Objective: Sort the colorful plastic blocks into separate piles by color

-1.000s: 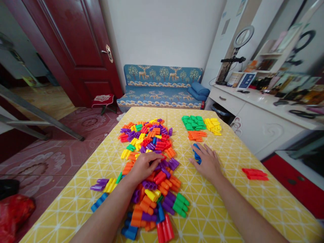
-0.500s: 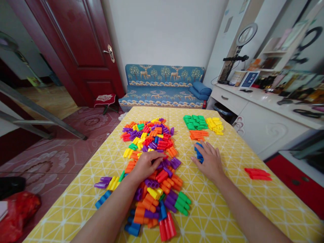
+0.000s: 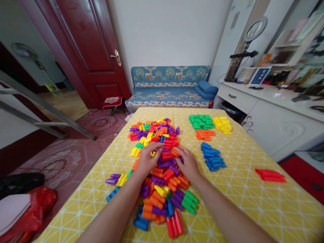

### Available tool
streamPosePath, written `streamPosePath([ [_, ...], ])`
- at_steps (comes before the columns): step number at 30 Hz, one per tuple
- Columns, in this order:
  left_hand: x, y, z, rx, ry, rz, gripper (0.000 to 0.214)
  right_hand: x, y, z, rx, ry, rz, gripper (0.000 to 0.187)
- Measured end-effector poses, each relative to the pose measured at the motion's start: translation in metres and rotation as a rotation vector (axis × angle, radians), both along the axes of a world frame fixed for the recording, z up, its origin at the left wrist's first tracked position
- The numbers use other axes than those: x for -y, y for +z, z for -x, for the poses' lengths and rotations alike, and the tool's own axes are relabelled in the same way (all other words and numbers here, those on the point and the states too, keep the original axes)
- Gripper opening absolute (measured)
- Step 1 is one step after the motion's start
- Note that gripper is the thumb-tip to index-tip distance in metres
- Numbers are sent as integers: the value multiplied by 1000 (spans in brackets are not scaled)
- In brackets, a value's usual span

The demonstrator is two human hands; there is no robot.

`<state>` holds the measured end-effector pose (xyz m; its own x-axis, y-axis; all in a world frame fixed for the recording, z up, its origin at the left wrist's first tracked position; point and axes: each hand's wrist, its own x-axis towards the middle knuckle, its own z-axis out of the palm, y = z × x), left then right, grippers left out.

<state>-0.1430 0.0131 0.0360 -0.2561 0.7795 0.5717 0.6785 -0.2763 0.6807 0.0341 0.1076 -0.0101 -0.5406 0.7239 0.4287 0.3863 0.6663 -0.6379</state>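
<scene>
A mixed pile of plastic bullet-shaped connecting blocks (image 3: pixel 169 174) in purple, orange, red, yellow, green and blue runs down the middle of the table. My left hand (image 3: pixel 149 156) is over the pile's left side, fingers bent, with a small gap between thumb and fingertips. At the right edge of the pile is my right hand (image 3: pixel 188 163), fingers apart, beside an orange block (image 3: pixel 175 152). No block shows in either grasp. Sorted by colour on the right lie blue blocks (image 3: pixel 212 156), orange blocks (image 3: pixel 205 135), green blocks (image 3: pixel 201 122), yellow blocks (image 3: pixel 222 125) and red blocks (image 3: pixel 270 176).
A yellow patterned cloth (image 3: pixel 235 202) covers the table. Beyond it stands a blue sofa (image 3: pixel 169 91). A white dresser (image 3: pixel 273 116) with a ring light (image 3: pixel 255 29) is at the right. A stool (image 3: pixel 112 101) and a red bag (image 3: pixel 43 209) are on the left.
My right hand has left the blue group and moved left to the pile, so the blue blocks now show fully. My left hand stays over the pile. The view has shifted slightly.
</scene>
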Motion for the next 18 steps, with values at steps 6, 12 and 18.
streamPosePath([
  [6,-2,-4,-3,-191,-162,184,29,3,6,-2,-127,12,78,31],
  [12,-3,-5,-5,-211,-188,189,31,11,15,-3,-285,55,217,24],
  [18,-5,-7,-5,-151,-185,200,24,11,14,-4,-326,107,309,26],
])
